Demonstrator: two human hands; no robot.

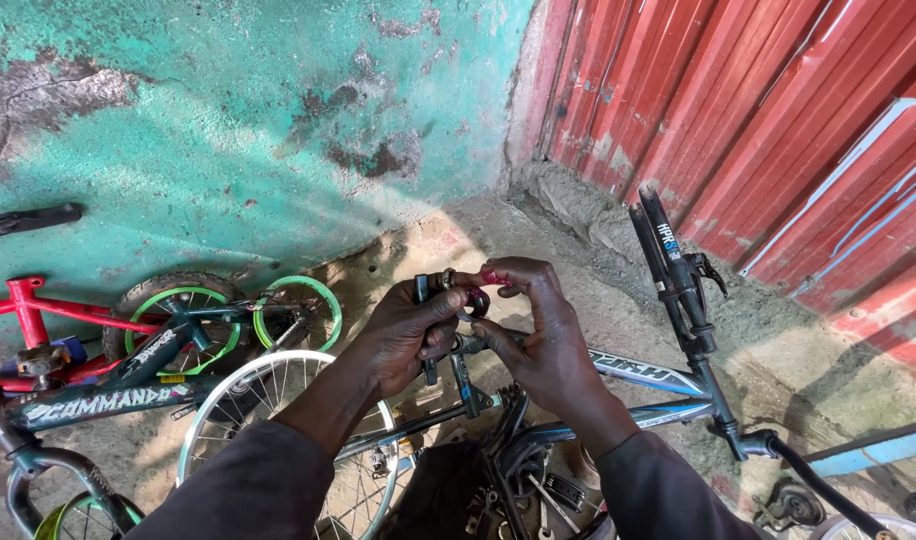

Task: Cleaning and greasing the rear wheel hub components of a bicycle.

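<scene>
1. The left hand (410, 330) and the right hand (538, 330) meet in the middle, over a pile of bikes.
2. Both hands hold a small bike part (475, 297). It is dark with a bit of red and a round metal ring at the top.
3. The part is mostly hidden by fingers, so its exact shape is hard to tell.
4. A thin dark rod (425, 330) runs through the left hand. Its long side goes up and down, with one end poking out above the fingers.
5. The left fingers are curled tight around the rod.
6. The right fingers pinch the part from the top and side.
7. Under the hands lies a blue bike frame (643, 372). Its long bar runs left to right.
8. A silver wheel (240, 400) sits just beside the left arm.
9. A dark green bike (128, 385) and a red bike (38, 310) lie at the left, by a green wall (228, 120).
</scene>
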